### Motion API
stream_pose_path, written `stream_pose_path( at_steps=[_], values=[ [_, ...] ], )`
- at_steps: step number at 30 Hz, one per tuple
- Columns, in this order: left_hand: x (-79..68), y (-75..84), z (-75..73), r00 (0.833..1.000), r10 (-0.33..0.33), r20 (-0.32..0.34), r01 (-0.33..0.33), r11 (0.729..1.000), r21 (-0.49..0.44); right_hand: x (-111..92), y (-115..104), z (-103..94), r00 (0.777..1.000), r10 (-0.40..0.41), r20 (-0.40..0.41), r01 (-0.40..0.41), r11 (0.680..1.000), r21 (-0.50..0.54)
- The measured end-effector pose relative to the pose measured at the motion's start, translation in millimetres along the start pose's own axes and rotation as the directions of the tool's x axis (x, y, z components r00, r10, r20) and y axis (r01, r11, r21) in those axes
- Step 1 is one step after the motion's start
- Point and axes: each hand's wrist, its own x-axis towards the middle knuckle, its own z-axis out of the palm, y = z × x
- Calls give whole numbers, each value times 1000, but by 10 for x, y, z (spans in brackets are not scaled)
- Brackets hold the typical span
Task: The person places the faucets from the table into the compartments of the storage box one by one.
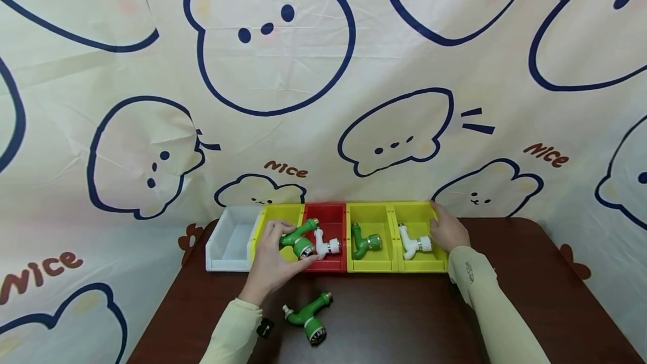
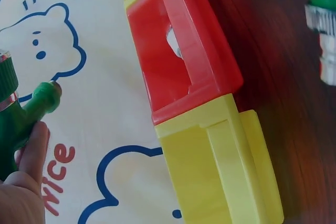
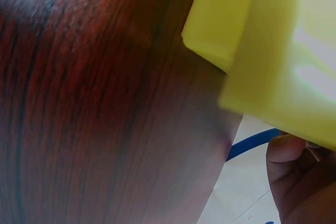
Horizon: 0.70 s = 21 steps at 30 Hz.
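Observation:
My left hand (image 1: 275, 260) grips a green tap (image 1: 299, 239) above the second bin from the left, a yellow one (image 1: 258, 232). In the left wrist view this green tap (image 2: 39, 102) shows at the left edge, fingers behind its body. At the row's far right, my right hand (image 1: 449, 230) holds the outer wall of the end yellow bin (image 1: 422, 266), fingers curled at its rim in the right wrist view; part of them is hidden. That bin contains a white tap (image 1: 415, 244). Another green tap (image 1: 309, 319) lies on the table, close to the left forearm.
Between the hands, a red bin (image 1: 323, 265) holds a white tap (image 1: 327, 245) and a yellow bin (image 1: 371, 266) holds a green tap (image 1: 365, 242). A pale bin (image 1: 227, 265) ends the row at left. Behind the dark table (image 1: 404, 319) hangs a printed cloth (image 1: 313, 145).

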Motion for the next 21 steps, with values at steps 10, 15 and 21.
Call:
stream_pose_path(
  at_steps=[10, 15, 21],
  values=[
    [-7, 1, -16, 998, -58, 26, 57, 998, 23, -19, -1, -4, 1000, -6, -1, 6, 1000, 2],
    [-5, -31, -5, 1000, -12, -4, 12, 993, 114, -16, 1, 0, 1000, 9, 11, -9, 1000, 16],
    [30, -56, -15, 999, 16, -47, -9, 989, 146, -14, -1, 1, 1000, 9, 3, -9, 1000, 23]
  ],
)
